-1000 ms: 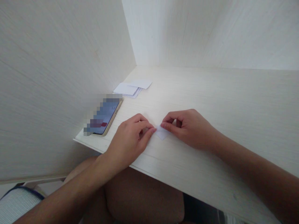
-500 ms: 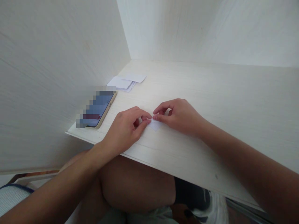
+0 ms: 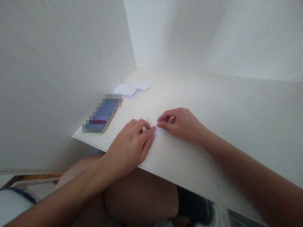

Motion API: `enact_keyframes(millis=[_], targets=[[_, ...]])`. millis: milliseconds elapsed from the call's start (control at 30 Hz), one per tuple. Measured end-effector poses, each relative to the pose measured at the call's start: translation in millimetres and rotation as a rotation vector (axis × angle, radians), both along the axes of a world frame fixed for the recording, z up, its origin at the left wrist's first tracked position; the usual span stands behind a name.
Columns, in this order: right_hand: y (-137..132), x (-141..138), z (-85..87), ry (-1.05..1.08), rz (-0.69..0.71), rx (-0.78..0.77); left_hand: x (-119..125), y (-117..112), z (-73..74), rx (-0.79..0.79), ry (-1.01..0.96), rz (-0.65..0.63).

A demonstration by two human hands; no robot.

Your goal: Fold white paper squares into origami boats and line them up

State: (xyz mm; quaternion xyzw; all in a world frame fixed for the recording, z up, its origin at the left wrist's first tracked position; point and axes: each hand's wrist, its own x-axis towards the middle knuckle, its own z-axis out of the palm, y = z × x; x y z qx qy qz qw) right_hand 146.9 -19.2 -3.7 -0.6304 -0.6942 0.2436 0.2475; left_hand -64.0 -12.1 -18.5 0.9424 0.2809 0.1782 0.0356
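Note:
A small piece of white paper [image 3: 159, 132] lies on the pale tabletop between my two hands, partly covered by fingertips. My right hand [image 3: 178, 123] pinches its upper edge between thumb and fingers. From the left, my left hand [image 3: 134, 142] reaches the paper's left edge with its index fingertip. The left thumb is stretched out below, a little apart from that finger, and the middle finger is bent above it. Any fold in the paper is too faint to make out.
A phone [image 3: 103, 115], partly pixelated, lies by the left wall panel. Behind it is a loose stack of white paper pieces [image 3: 126, 89]. The tabletop [image 3: 224, 126] meets a back panel [image 3: 201, 37]. Its front edge runs above my legs.
My left thumb and index finger have parted from their pinch at the paper, and the left hand has turned palm-down. The right hand keeps its pinch. The whole view has shifted slightly.

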Motion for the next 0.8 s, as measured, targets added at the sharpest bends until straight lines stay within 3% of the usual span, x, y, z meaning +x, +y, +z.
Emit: enact_keyframes(millis=[567,800], targets=[[-5.2,4.8,-1.6,0.046,0.059,0.014,4.4,-3.6,-2.2,-0.092,-0.076,0.025],[-5.4,4.3,-1.6,-0.007,0.104,0.049,5.2,-6.4,-1.0,-0.061,-0.04,0.046]])
